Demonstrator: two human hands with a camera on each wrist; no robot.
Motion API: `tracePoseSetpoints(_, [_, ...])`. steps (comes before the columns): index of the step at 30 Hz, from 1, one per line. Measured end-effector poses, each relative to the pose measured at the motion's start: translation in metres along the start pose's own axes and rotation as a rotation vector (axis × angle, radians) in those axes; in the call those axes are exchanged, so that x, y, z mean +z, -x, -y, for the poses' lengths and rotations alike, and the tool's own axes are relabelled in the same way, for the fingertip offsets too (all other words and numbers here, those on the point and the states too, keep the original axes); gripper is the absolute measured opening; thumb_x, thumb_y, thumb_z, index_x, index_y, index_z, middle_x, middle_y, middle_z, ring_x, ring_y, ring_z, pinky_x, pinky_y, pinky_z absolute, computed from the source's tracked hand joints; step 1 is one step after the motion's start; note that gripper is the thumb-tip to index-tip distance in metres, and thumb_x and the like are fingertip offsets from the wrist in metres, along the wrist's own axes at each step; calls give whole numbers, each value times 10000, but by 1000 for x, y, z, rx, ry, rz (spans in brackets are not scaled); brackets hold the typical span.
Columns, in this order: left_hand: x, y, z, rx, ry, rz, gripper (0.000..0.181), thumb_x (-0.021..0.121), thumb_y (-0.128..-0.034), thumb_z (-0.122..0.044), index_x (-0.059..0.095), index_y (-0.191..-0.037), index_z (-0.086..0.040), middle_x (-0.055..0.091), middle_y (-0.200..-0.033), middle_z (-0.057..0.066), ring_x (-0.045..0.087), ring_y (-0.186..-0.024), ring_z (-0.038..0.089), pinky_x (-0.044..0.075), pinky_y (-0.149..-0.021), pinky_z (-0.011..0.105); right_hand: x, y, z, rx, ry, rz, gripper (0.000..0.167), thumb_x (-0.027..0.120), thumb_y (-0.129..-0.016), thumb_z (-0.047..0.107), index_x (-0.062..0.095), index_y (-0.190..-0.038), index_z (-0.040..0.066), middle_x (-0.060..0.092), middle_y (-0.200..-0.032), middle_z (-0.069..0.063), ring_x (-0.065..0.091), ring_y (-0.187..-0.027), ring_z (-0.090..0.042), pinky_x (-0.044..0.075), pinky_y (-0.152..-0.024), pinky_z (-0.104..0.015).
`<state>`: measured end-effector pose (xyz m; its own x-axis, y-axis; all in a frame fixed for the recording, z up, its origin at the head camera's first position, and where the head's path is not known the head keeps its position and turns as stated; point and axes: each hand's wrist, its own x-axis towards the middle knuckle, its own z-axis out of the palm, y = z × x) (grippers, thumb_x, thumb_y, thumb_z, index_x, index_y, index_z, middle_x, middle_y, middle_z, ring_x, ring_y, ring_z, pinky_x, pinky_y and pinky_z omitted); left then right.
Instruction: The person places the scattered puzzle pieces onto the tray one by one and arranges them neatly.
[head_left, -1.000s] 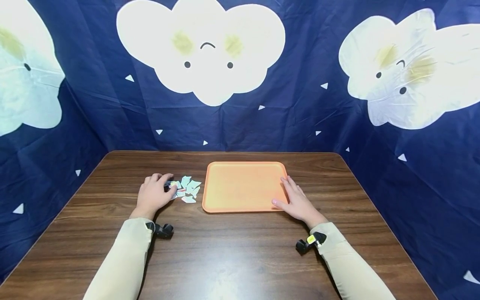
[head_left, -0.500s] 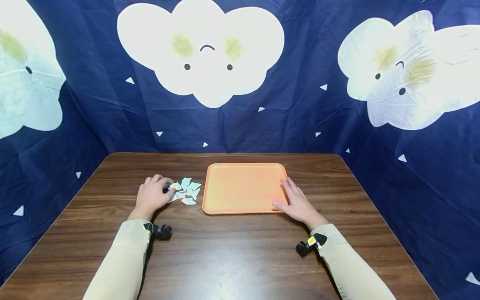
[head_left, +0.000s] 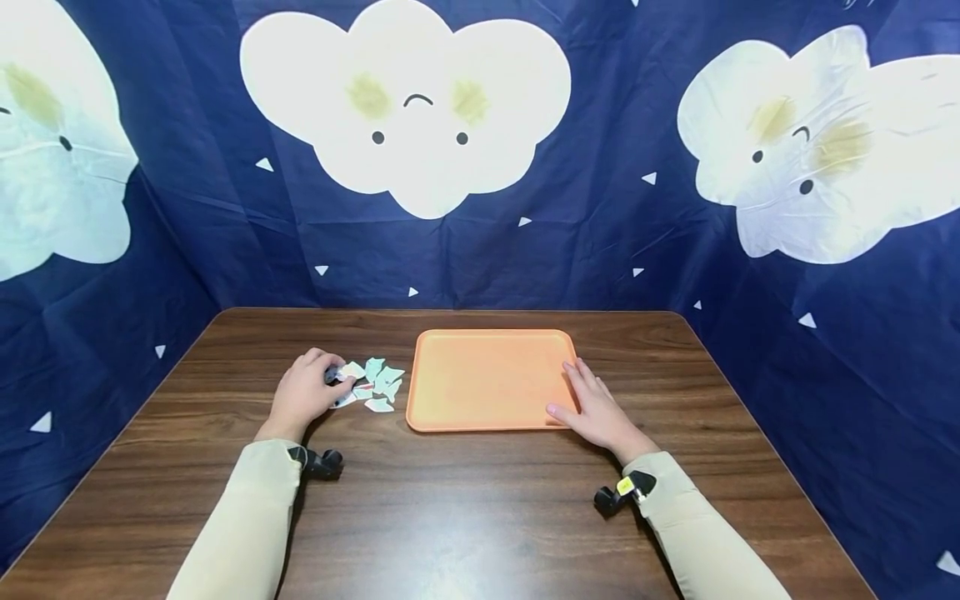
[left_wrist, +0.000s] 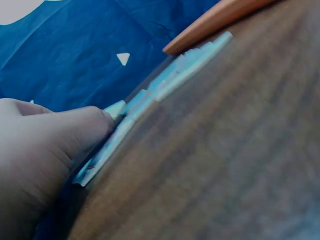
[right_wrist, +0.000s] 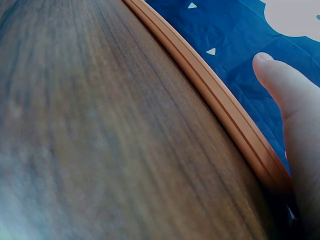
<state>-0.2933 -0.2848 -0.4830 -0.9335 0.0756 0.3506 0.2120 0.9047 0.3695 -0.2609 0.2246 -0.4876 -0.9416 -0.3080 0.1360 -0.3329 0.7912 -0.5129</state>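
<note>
1. Beige-cuffed, the left hand (head_left: 300, 392) bends its thumb and forefinger about a pale fragment (head_left: 353, 371) and pinches it; in the left wrist view a piece slants up at the thumb tip
2. Well apart from it, the right hand (head_left: 597, 412) has its fingers straight and spread, fingertips at the near side of an orange tray (head_left: 491, 379) and thumb over the corner closest to the wrist; how firmly it presses I cannot tell
3. Just past the left thumb, toward the right hand, more fragments (head_left: 388, 377) lie flat in a loose cluster, pale blue-green and white, one with a red mark, several touching
4. Between the two hands sits the tray, its far edge from the right hand just beside that cluster
5. Behind each hand a black camera (head_left: 322, 463) is worn at the wrist, the right one bearing a yellow patch (head_left: 625, 486), and pale sleeves (head_left: 240, 517) run back from there
6. Under both hands spreads a dark wood-grain table (head_left: 465, 517), and beyond them hangs a blue cloth (head_left: 600, 250) with white clouds (head_left: 420, 75) and small triangles (head_left: 525, 222)
</note>
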Motion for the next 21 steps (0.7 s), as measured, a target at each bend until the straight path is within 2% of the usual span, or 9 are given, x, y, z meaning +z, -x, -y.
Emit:
tracePoseSetpoints(4, [1, -2, -6, 18, 42, -15, 398, 743, -886, -328, 696, -1141, -26, 597, -1100, 155, 547, -1043, 379, 441, -922, 558, -1, 0, 0, 0, 3, 4, 927, 590, -938, 597, 232, -1605, 62, 97, -1668, -225, 164, -1520, -408, 113, -1205, -583])
tracePoseSetpoints(9, [6, -5, -13, 35, 47, -31, 422, 737, -900, -322, 701, -1197, -25, 596, -1107, 158, 554, -1040, 382, 445, -924, 555, -2, 1, 1, 12, 3, 15, 932, 575, -936, 623, 231, -1608, 77, 85, -1671, -219, 158, -1520, -411, 116, -1202, -588])
tracePoseSetpoints(15, [11, -7, -19, 57, 52, -44, 401, 733, -900, -331, 734, -1152, -19, 594, -1083, 157, 564, -1001, 371, 454, -903, 544, -2, 2, 0, 5, 3, 13, 934, 568, -935, 633, 243, -1604, 67, 94, -1665, -236, 170, -1511, -436, 134, -1190, -610])
tracePoseSetpoints(21, [11, -11, -26, 54, 74, -15, 422, 737, -907, -361, 730, -1179, -39, 592, -1108, 137, 577, -1008, 339, 463, -907, 532, -1, 2, -1, 3, 0, 5, 917, 566, -939, 627, 247, -1605, 83, 91, -1669, -223, 169, -1514, -426, 128, -1194, -603])
